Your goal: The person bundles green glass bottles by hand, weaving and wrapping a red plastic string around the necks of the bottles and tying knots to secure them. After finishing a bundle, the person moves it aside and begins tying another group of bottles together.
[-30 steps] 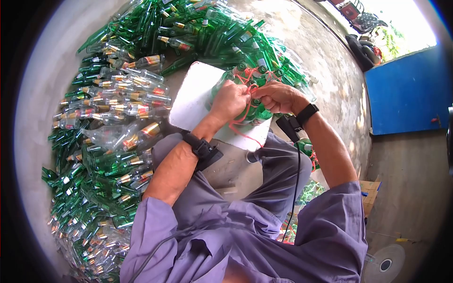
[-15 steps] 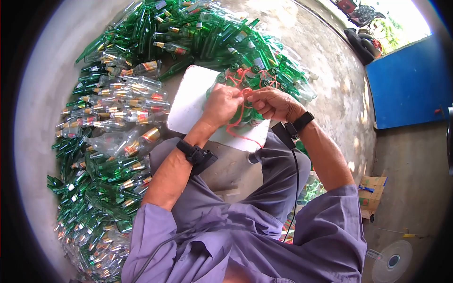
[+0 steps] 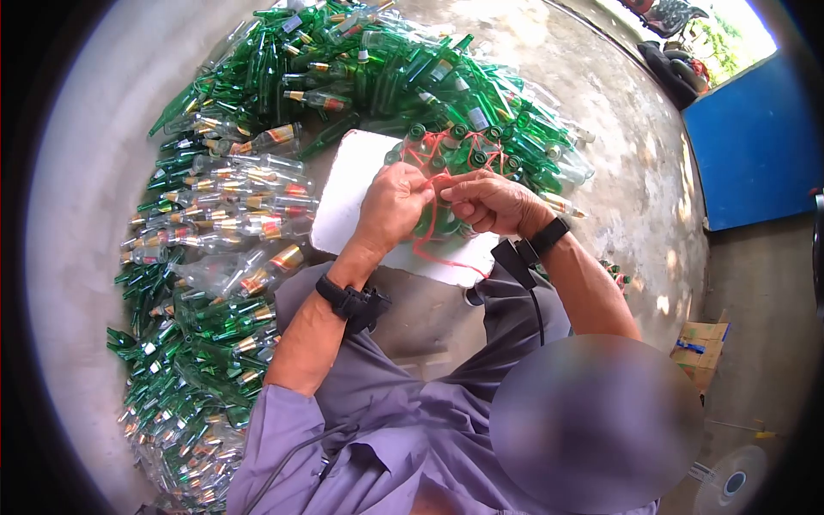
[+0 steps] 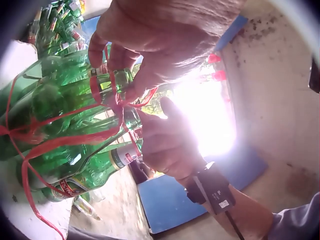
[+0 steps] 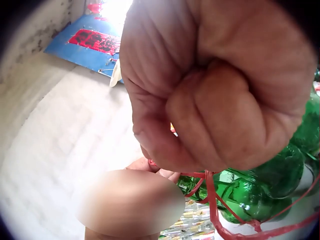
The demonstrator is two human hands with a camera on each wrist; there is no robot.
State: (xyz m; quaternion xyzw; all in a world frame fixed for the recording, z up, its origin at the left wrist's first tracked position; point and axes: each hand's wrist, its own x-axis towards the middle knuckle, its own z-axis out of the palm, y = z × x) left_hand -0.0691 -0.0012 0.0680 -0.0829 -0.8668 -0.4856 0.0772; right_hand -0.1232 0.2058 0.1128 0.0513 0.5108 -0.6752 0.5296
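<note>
A bundle of green glass bottles [image 4: 55, 100], bound with red plastic string [image 4: 75, 142], stands on a white board [image 3: 343, 189] before the person. Their open necks [image 3: 478, 159] show just beyond both hands in the head view. My left hand [image 3: 390, 206] pinches the string between thumb and fingers near the bottle necks. Close against it, my right hand [image 3: 493, 202] pinches the same string, its other fingers curled into the palm. In the left wrist view, several strands meet at a knot [image 4: 119, 104] between the hands. A loose string end trails over the board's near edge.
Piles of green and clear bottles [image 3: 249, 206] lie on the floor to the left and beyond the board. A blue panel [image 3: 747, 146] stands at right, with a piece of cardboard [image 3: 699, 352] and a fan [image 3: 734, 482] nearer. Cables run from the wrist cameras.
Both hands have drawn back from the bottle tops toward the body, still pinching the string. More of the bottle necks show now. The head view has shifted slightly.
</note>
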